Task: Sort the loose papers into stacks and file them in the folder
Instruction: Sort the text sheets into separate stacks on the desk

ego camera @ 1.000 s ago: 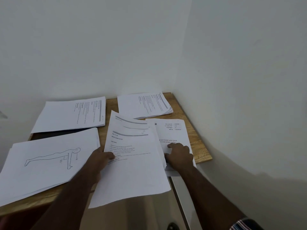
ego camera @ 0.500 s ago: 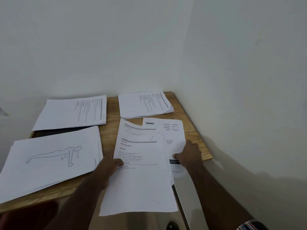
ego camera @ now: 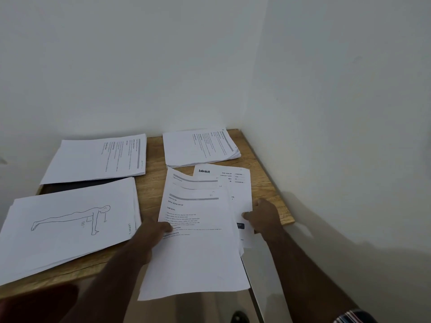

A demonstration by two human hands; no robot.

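Held sheets: we see a fanned bunch of white printed sheets with grey header bars and black text [ego camera: 198,248], the top page headed by bold lines of small type; its lower half hangs past the front edge of the counter.
Left grip: our left hand [ego camera: 151,231] pinches the left edge of the held sheets about halfway up, thumb on the printed face, fingers hidden below the paper.
Blinkit page: a white sheet with a black "blinkit" logo [ego camera: 235,180] lies partly under the held sheets, on their right, its top on the counter and its foot past the edge.
Right grip: our right hand [ego camera: 263,215] is closed on the right edge of the blinkit page, thumb on top; how many pages it grasps we cannot tell.
Drawing stack: a white stack topped by a line drawing of a figure in a plank pose [ego camera: 67,227] lies at the near left, just beside the left hand.
Far-left stack: a white stack of text pages turned sideways [ego camera: 98,159] rests partly on a dark flat object [ego camera: 81,186], which may be the folder.
Far-right stack: a thicker white stack of text pages [ego camera: 200,148] sits in the back corner, just beyond the held sheets.
Counter: a light wooden counter [ego camera: 263,183] set into a corner of white walls [ego camera: 326,101].
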